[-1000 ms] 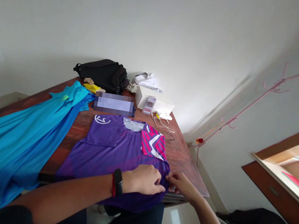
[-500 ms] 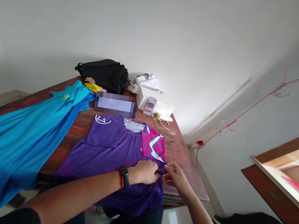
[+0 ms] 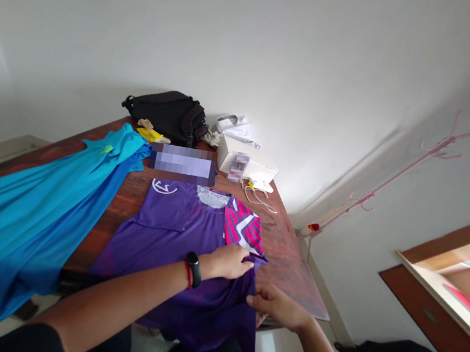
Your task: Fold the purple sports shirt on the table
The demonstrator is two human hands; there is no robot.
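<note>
A purple sports shirt (image 3: 160,247) lies spread on the wooden table, its lower part hanging over the front edge. Its right sleeve is pink with white and dark stripes; the left sleeve, bearing a white logo, is folded inward. My left hand (image 3: 230,261), with a black band on the wrist, pinches the shirt just below the pink sleeve. Lower along the same side edge, my right hand (image 3: 280,307) grips the fabric between thumb and fingers; some fingertips are behind the cloth.
Left of the shirt, a blue garment (image 3: 44,210) drapes over the front of the table (image 3: 296,264). Behind stand a black backpack (image 3: 164,113), a folded dark cloth (image 3: 211,179), a white box (image 3: 259,165) and a white cord (image 3: 262,201). A pink coat rack (image 3: 397,173) leans at right.
My right hand has moved down along the shirt's side edge and now holds it lower. My left hand has shifted slightly up toward the pink sleeve. The shirt's lower right corner now hangs out straighter.
</note>
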